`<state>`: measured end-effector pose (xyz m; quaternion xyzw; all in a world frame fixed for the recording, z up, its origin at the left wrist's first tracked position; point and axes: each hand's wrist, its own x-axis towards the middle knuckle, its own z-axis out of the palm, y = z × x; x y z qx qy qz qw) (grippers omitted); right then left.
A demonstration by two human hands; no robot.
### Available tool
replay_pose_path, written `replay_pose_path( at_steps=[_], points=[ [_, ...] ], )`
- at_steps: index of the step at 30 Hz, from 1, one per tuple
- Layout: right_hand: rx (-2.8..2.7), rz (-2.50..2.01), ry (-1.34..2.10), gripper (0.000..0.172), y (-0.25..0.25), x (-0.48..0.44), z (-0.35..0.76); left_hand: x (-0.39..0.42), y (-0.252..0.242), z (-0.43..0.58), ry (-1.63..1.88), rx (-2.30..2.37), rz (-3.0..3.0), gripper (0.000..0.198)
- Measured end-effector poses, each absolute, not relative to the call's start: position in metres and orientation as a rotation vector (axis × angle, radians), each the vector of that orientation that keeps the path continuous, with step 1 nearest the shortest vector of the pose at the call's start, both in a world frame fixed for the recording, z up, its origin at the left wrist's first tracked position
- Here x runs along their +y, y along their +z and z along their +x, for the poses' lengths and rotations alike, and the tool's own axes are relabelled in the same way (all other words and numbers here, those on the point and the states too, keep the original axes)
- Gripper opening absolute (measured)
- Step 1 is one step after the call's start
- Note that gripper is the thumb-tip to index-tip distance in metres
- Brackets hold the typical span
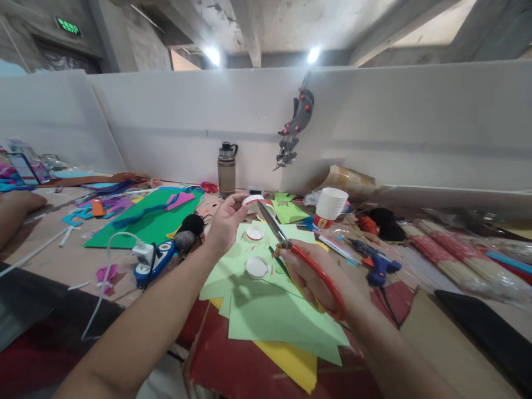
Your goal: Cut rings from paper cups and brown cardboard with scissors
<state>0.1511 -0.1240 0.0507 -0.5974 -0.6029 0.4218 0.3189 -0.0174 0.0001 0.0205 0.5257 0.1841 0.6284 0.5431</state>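
My left hand (pixel 228 221) pinches a curved white paper strip with a red edge (pixel 253 199), which looks like a ring cut from a paper cup. In my right hand (pixel 310 260) is a pair of scissors (pixel 322 277) with red and yellow handles. Their blades point up and away, with the tips at the strip; whether they touch it I cannot tell. Below my hands lie light green paper sheets (pixel 282 324). On them rest a shallow white paper cup base (pixel 256 267) and a similar round piece (pixel 255 234).
Stacked paper cups (pixel 331 202), a blue glue gun (pixel 380 266) and wrapped sticks (pixel 449 249) are to the right. A bottle (pixel 226 172) stands behind. Green sheet (pixel 124 227), power strip (pixel 155 263) and another person's arm (pixel 16 213) are left. A grey ornament (pixel 301 113) hangs ahead.
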Motion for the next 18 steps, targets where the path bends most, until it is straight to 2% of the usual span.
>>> replay_pose_path(
  at_steps=[8, 12, 15, 18],
  points=[
    [-1.719, -1.468, 1.051, 0.026, 0.031, -0.106, 0.164, 0.007, 0.019, -0.021, 1.551, 0.62, 1.13, 0.035],
    [-1.798, -1.545, 0.687, 0.026, 0.024, -0.095, 0.175, 0.007, 0.018, -0.022, 1.547, 0.674, 1.129, 0.034],
    [-1.864, -1.771, 0.385, 0.033, 0.019, -0.086, 0.179, 0.005, 0.019, -0.021, 1.525, 0.663, 1.164, 0.034],
    [-1.949, -2.032, 0.233, 0.035, 0.014, -0.078, 0.18, 0.003, 0.02, -0.021, 1.506, 0.666, 1.205, 0.032]
  ],
)
